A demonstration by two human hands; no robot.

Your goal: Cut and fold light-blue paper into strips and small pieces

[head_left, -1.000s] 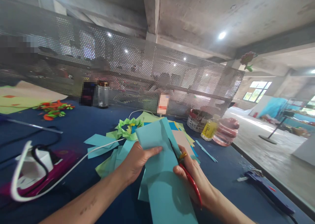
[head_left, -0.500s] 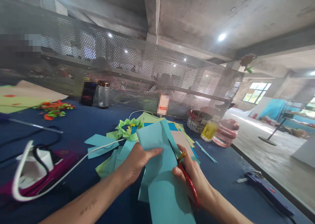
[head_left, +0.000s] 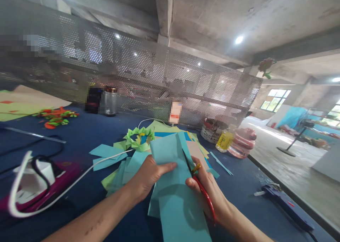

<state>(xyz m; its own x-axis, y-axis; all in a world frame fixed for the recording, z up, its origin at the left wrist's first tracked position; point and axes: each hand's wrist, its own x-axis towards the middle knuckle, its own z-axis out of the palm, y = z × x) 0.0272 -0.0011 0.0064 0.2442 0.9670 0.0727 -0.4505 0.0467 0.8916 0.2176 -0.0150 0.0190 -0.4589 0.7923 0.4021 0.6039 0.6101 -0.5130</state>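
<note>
A long light-blue paper sheet [head_left: 180, 203] stands tilted in front of me. My left hand [head_left: 151, 174] pinches its left side, thumb on top. In my right hand [head_left: 209, 185] are red-handled scissors [head_left: 205, 196], their blades at a slit near the sheet's right edge; a strip leans away to the right there. Behind the sheet sits a green folded-paper ring [head_left: 139, 139]. More light-blue pieces [head_left: 106, 151] lie left of it, and layered coloured papers [head_left: 192, 148] spread beneath and behind the held sheet.
A magenta power strip [head_left: 58, 178] with a white cable is at left. A glass jar [head_left: 110, 101] stands by the mesh screen [head_left: 143, 79]. Tape roll [head_left: 212, 130], yellow-labelled bottle [head_left: 224, 141], pink container [head_left: 242, 142] and blue glue gun [head_left: 288, 206] are at right.
The sheet's top has tipped slightly to the right and down. The scissor blades show a little more at the slit. Both hands keep their holds, and the whole view has shifted slightly.
</note>
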